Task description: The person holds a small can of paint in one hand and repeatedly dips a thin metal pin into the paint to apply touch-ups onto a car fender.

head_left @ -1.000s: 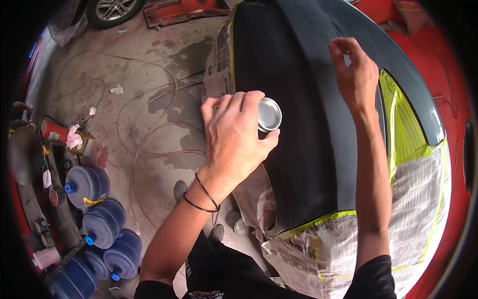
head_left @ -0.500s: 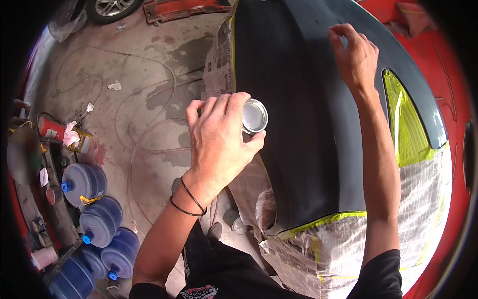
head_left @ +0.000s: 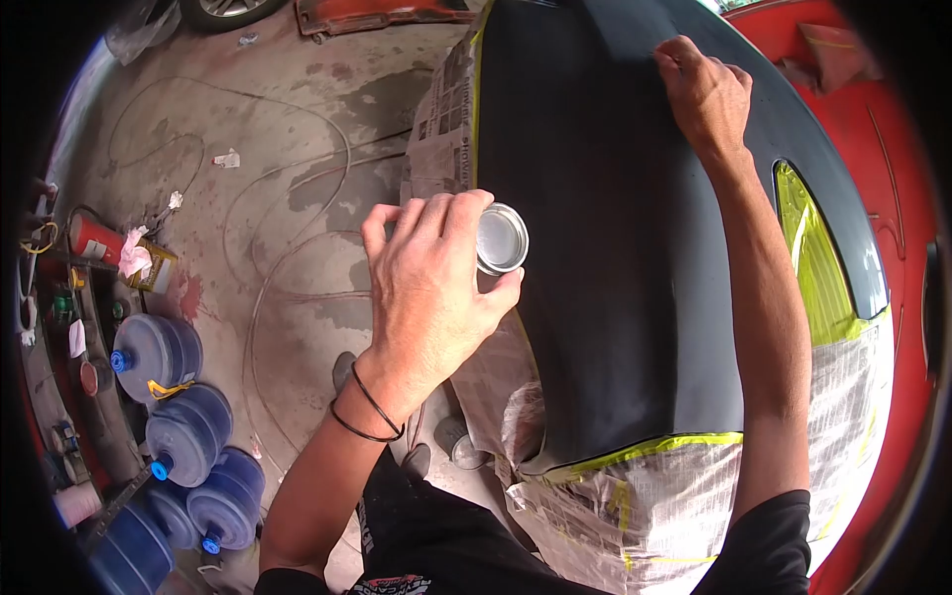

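Note:
My left hand (head_left: pixel 431 273) is wrapped round a small round metal can (head_left: pixel 502 239), its silvery end turned toward the camera, above the near left edge of a dark grey car panel (head_left: pixel 595 258). Farther forward, my right hand (head_left: pixel 709 99) hovers at or just over the same panel, its fingers pinched together; whatever they hold is too small or hidden to make out. Yellow-green tape (head_left: pixel 654 446) and masking paper (head_left: pixel 645 506) border the panel. A dark band circles my left wrist.
Large blue water jugs (head_left: pixel 188 434) stand at the lower left, near a red container (head_left: pixel 96 238) and clutter. A hose (head_left: pixel 260 297) loops over the concrete floor (head_left: pixel 297 129). Red bodywork (head_left: pixel 853 129) is at the right, a wheel (head_left: pixel 223 10) at the top left.
My right hand has moved forward, farther up the panel, and its fingers look closer together. My left hand has shifted left in view, still holding the can. The camera view has shifted slightly.

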Action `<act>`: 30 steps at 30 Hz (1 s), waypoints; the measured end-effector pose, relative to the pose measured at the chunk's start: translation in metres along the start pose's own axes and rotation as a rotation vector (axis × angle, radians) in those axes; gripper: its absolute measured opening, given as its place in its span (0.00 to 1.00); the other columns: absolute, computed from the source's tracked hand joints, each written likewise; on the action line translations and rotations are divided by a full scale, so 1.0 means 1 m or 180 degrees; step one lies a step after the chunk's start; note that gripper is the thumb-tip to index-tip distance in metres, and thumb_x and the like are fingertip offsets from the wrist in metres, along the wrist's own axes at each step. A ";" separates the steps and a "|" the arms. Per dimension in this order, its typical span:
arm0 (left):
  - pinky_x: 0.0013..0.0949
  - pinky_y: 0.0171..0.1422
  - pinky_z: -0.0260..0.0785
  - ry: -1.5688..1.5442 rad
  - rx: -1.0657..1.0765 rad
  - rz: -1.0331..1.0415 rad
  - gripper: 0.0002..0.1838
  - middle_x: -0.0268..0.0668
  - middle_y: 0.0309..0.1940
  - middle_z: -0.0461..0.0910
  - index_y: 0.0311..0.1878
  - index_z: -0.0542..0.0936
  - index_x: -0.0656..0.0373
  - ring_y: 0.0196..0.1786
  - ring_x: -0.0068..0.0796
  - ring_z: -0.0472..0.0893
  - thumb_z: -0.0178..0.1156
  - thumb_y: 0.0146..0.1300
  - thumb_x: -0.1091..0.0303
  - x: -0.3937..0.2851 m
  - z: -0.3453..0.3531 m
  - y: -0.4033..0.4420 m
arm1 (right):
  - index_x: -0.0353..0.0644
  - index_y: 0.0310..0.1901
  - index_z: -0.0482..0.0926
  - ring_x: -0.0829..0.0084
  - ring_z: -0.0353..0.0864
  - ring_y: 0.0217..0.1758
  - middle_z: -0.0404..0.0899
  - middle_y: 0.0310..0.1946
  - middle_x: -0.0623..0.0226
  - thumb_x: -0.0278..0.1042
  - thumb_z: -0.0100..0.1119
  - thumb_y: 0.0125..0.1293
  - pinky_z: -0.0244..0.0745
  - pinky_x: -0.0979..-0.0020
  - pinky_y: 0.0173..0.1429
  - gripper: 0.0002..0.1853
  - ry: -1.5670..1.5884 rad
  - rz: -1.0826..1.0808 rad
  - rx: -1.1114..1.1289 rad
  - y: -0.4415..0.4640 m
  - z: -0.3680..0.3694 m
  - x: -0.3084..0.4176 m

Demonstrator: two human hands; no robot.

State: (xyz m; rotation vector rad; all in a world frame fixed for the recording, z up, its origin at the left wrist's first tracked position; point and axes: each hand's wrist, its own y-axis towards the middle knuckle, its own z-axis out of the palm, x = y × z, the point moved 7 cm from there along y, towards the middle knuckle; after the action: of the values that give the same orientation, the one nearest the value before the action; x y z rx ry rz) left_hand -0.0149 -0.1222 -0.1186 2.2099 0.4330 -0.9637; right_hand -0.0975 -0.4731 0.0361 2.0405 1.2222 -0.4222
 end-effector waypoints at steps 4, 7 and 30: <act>0.57 0.82 0.65 0.0022 -0.0007 -0.0004 0.38 0.40 0.56 0.91 0.70 0.84 0.55 0.62 0.44 0.88 0.89 0.57 0.64 0.002 -0.001 -0.001 | 0.61 0.63 0.92 0.60 0.98 0.58 0.97 0.39 0.70 0.53 0.64 0.91 0.74 0.43 0.79 0.14 -0.0033 0.0057 0.0083 0.000 -0.002 0.003; 0.57 0.82 0.65 0.0022 0.0003 -0.0017 0.38 0.41 0.56 0.91 0.70 0.84 0.56 0.62 0.44 0.88 0.89 0.57 0.64 0.002 -0.001 0.001 | 0.61 0.63 0.92 0.62 0.97 0.60 0.97 0.40 0.70 0.53 0.64 0.91 0.73 0.41 0.80 0.13 -0.0129 0.0016 0.0086 0.001 -0.003 0.005; 0.54 0.82 0.65 -0.0004 0.0012 -0.0084 0.37 0.39 0.59 0.92 0.69 0.86 0.54 0.64 0.44 0.89 0.89 0.55 0.63 0.007 0.001 0.002 | 0.64 0.64 0.92 0.63 0.96 0.65 0.98 0.44 0.71 0.53 0.63 0.91 0.69 0.33 0.84 0.13 -0.0346 0.0064 0.0121 0.000 -0.005 0.010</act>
State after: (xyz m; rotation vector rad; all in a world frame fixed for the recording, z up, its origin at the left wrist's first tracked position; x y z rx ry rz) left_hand -0.0098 -0.1242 -0.1237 2.2119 0.4613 -0.9805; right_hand -0.0932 -0.4632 0.0336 2.0324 1.1353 -0.5433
